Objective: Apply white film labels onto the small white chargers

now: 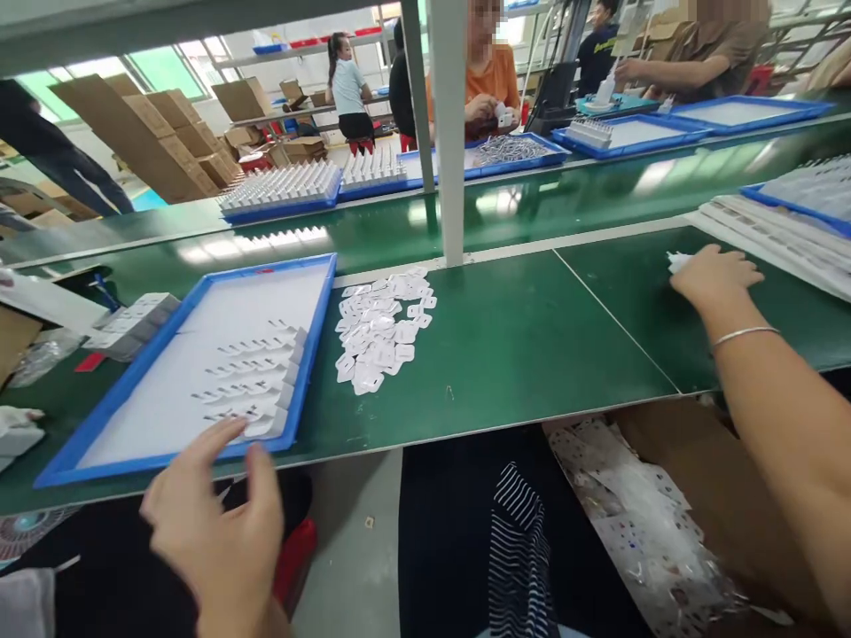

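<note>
My left hand [213, 523] is at the front edge of a blue-rimmed tray [325, 292], thumb and forefinger apart, with nothing visible between them. Beside its fingertips, several rows of white parts with thin dark pins [283, 377] stand at the tray's right side. Over at the right of the bench, my right hand [716, 276] is closed over a small white piece with a narrow tip [678, 261]; most of the piece is hidden under the palm. Between the hands lies a loose pile of flat white plastic pieces [378, 332].
A white post [447, 133] rises at the bench's back edge. Stacked white strips [777, 244] lie far right; white blocks [136, 323] sit left of the tray. Below the bench is an open cardboard box [691, 461] with backing sheets. Co-workers sit across, behind filled trays [283, 190].
</note>
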### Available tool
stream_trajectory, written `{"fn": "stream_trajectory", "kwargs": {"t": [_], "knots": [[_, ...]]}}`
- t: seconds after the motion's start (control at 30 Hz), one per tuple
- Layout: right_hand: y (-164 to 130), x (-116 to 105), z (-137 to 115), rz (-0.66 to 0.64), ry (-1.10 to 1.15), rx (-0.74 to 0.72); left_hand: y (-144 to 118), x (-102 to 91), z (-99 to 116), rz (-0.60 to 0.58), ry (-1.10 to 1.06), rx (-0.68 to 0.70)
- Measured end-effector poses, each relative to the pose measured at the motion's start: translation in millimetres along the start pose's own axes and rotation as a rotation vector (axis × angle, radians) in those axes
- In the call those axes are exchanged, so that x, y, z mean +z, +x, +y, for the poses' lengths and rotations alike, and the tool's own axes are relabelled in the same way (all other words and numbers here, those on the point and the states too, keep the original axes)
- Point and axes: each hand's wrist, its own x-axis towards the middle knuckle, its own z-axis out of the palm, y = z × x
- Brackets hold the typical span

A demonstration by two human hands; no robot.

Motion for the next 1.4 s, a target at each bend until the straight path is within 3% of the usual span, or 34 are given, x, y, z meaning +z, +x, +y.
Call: {"fn": "stream_trajectory", "kwargs": {"t": [0.13, 0.2, 0.27, 0.33, 0.43, 0.5, 0.53, 0.57, 0.7, 0.8, 0.93, 1.1, 1.27, 1.33, 1.4], "knots": [[-9.6, -5.3, 2.4, -0.064, -0.038, -0.109, -8.7, 39.6, 32.2, -0.152, -0.121, 0.181], [-40.0, -5.8, -13.7, -0.129, -0.014, -0.288, -16.2, 56.2, 44.4, -0.250, -0.209, 0.228], [-90.0, -3.0, -32.7, -0.248, 0.053, -0.542, -25.5, 71.4, 56.9, -0.340, -0.257, 0.274], [-151.7, 2.3, -49.2, -0.437, 0.143, -0.813, -34.5, 85.4, 68.0, -0.433, -0.286, 0.324], [-229.8, 12.0, -71.0, -0.900, 0.366, -1.262, -43.9, 100.7, 74.0, -0.536, -0.408, 0.326], [-250.7, 20.7, -91.5, -1.117, 0.401, -1.373, -45.6, 105.1, 67.7, -0.548, -0.517, 0.177], [-250.6, 26.5, -104.8, -1.154, 0.383, -1.376, -45.1, 105.5, 62.2, -0.537, -0.569, 0.062], [-244.9, 33.6, -119.8, -1.132, 0.351, -1.358, -43.9, 105.2, 56.0, -0.522, -0.628, -0.064], [-203.6, 68.8, -179.6, -0.731, 0.277, -1.201, -36.5, 100.6, 37.0, -0.490, -0.962, -0.442], [-190.7, 91.0, -205.9, -0.654, 0.150, -1.155, -35.4, 98.1, 35.9, -0.467, -1.085, -0.556], [-194.4, 107.0, -218.8, -0.653, 0.007, -1.145, -39.3, 98.1, 40.6, -0.457, -1.128, -0.622], [-193.3, 103.9, -222.2, -0.642, 0.010, -1.171, -39.4, 97.7, 43.2, -0.415, -1.192, -0.660], [-203.0, 77.4, -193.5, -0.533, 0.267, -1.250, -40.1, 95.4, 44.3, -0.433, -1.192, -0.630], [-210.1, 65.5, -174.7, -0.605, 0.384, -1.274, -39.9, 95.4, 47.5, -0.464, -1.156, -0.588], [-216.6, 55.0, -156.5, -0.803, 0.549, -1.255, -38.2, 97.0, 53.2, -0.483, -1.101, -0.533]]}}
